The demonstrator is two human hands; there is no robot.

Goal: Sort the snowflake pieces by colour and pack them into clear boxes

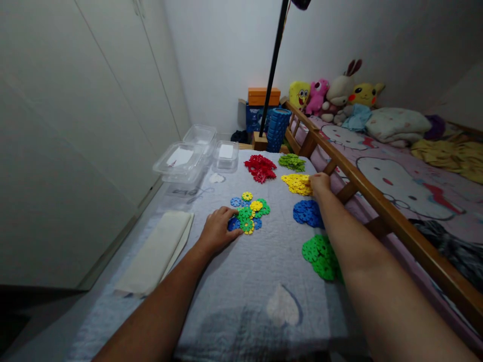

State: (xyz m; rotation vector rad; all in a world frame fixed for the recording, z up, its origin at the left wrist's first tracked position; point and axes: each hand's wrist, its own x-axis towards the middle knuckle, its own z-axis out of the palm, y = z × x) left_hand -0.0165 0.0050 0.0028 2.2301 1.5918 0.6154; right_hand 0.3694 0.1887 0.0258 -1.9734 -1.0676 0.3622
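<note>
A small mixed heap of notched plastic snowflake discs, green, yellow and blue, lies mid-table. At its left edge is my left hand, palm down, thumb and fingers apart and touching the outer discs. My right hand reaches to the right end of a pile of yellow discs. Its fingers look closed, with the tips hidden, so what they hold does not show. Nearer me along the same side are piles of blue discs and green discs, partly covered by my right forearm.
Behind lie a red pile and a light green pile. Clear plastic boxes stand at the back left, a folded cream cloth in front of them. A wooden bed rail borders the right side. A black pole rises at the back.
</note>
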